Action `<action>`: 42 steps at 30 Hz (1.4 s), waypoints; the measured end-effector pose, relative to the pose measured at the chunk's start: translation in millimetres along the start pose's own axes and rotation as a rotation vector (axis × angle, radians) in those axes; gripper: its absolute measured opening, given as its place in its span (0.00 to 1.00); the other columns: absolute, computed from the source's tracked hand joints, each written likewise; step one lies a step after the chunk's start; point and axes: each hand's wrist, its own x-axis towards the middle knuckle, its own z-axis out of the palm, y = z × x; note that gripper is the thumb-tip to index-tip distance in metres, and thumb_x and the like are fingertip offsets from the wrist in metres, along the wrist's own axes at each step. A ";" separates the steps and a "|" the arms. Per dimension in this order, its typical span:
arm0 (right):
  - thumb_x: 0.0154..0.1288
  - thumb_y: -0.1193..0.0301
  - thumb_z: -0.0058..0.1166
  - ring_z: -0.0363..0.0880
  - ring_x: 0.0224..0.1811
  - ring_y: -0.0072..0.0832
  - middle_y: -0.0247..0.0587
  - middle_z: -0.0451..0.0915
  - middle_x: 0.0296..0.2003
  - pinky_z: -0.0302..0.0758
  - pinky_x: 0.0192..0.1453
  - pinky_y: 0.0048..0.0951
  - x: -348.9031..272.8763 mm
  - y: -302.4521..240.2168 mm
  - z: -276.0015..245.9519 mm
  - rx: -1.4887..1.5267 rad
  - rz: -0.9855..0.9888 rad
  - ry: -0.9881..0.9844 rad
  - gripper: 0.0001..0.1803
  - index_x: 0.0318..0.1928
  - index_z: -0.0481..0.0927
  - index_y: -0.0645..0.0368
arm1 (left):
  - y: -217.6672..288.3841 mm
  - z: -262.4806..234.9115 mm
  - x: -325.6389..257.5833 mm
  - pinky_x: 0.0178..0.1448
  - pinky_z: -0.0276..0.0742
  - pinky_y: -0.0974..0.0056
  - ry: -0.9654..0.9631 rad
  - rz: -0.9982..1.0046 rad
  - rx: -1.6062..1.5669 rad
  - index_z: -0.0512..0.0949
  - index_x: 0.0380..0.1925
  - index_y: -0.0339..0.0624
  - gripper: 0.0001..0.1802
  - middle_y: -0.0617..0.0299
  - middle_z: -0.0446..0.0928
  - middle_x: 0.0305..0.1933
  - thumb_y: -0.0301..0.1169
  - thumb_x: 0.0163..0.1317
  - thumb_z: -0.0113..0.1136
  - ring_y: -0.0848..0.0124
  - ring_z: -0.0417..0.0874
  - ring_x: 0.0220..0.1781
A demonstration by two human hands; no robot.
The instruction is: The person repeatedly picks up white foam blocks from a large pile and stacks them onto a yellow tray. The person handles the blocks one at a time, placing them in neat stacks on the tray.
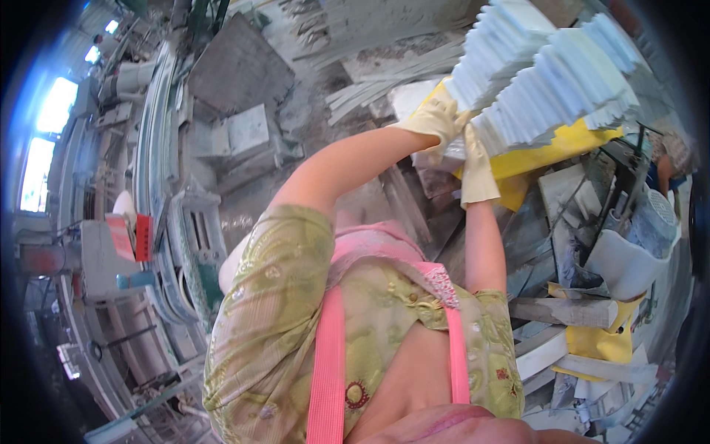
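Both my hands wear cream rubber gloves and meet at the near left end of the stacked pale blue-white slabs [555,89]. My left hand [435,122] has bent fingers, with its fingertips close against the right glove. My right hand [477,159] reaches up from below, its fingers pressed together near the left fingertips. What either hand holds, if anything, is hidden by the gloves. A yellow sheet [547,152] lies under and along the near side of the slabs. Pale flat pieces show just behind and below my left hand.
Thin strips [392,78] lie on the floor beyond my hands. A grey board [240,66] and a block-like stand [248,133] are to the left. At right sit a white tub [629,259], a grey basket [654,214] and a beam [566,312]. Another person's arm shows at the far right.
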 end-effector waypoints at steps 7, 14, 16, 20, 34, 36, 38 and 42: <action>0.82 0.55 0.44 0.70 0.72 0.33 0.41 0.71 0.71 0.67 0.75 0.36 17.7 27.8 0.8 0.460 0.143 -0.046 0.31 0.75 0.65 0.62 | -8.9 14.1 -7.7 0.62 0.74 0.52 0.080 0.031 -0.297 0.56 0.76 0.33 0.64 0.43 0.76 0.59 0.41 0.37 0.77 0.50 0.79 0.62; 0.80 0.60 0.49 0.74 0.67 0.34 0.49 0.71 0.68 0.71 0.72 0.38 -23.3 23.9 28.7 -0.293 -0.151 0.232 0.31 0.74 0.63 0.63 | -23.3 28.7 0.8 0.56 0.70 0.53 0.217 0.117 -0.493 0.67 0.69 0.37 0.57 0.48 0.80 0.53 0.42 0.34 0.78 0.54 0.80 0.58; 0.79 0.62 0.50 0.75 0.64 0.34 0.52 0.72 0.67 0.73 0.69 0.38 -35.1 15.3 51.0 -0.207 -0.100 0.464 0.29 0.72 0.64 0.65 | -34.0 33.8 3.8 0.57 0.69 0.54 0.179 0.193 -0.581 0.65 0.71 0.40 0.60 0.49 0.79 0.55 0.43 0.33 0.79 0.55 0.79 0.60; 0.77 0.57 0.50 0.75 0.65 0.38 0.51 0.73 0.64 0.71 0.68 0.41 -60.3 2.1 106.7 0.085 0.051 0.795 0.30 0.70 0.67 0.63 | -68.0 34.2 9.0 0.60 0.69 0.55 0.103 0.327 -0.686 0.62 0.75 0.47 0.63 0.47 0.76 0.60 0.44 0.33 0.79 0.53 0.77 0.63; 0.79 0.53 0.39 0.65 0.73 0.45 0.49 0.64 0.72 0.63 0.77 0.49 82.4 36.0 285.5 0.519 -0.123 0.903 0.34 0.76 0.60 0.60 | -271.0 66.4 49.5 0.65 0.75 0.51 0.261 0.591 -0.810 0.66 0.74 0.55 0.59 0.47 0.75 0.58 0.46 0.35 0.79 0.48 0.77 0.62; 0.80 0.55 0.40 0.68 0.72 0.42 0.47 0.68 0.71 0.64 0.77 0.47 136.5 48.3 307.4 0.739 -0.018 0.764 0.30 0.75 0.63 0.57 | -321.0 52.9 73.7 0.62 0.78 0.53 0.369 0.474 -0.842 0.68 0.72 0.55 0.58 0.46 0.76 0.56 0.45 0.33 0.79 0.46 0.78 0.60; 0.80 0.55 0.41 0.71 0.69 0.39 0.45 0.71 0.68 0.68 0.73 0.45 196.6 52.8 321.5 0.684 -0.027 0.541 0.30 0.74 0.65 0.57 | -406.2 45.8 100.2 0.62 0.79 0.53 0.325 0.613 -0.577 0.67 0.72 0.52 0.59 0.44 0.76 0.55 0.45 0.32 0.79 0.45 0.78 0.60; 0.80 0.57 0.45 0.75 0.65 0.34 0.43 0.74 0.66 0.78 0.64 0.38 320.0 44.2 353.6 0.959 0.192 0.095 0.31 0.76 0.63 0.57 | -538.4 28.3 141.0 0.61 0.79 0.49 0.211 0.425 -0.545 0.65 0.73 0.48 0.61 0.41 0.76 0.54 0.48 0.33 0.80 0.43 0.79 0.57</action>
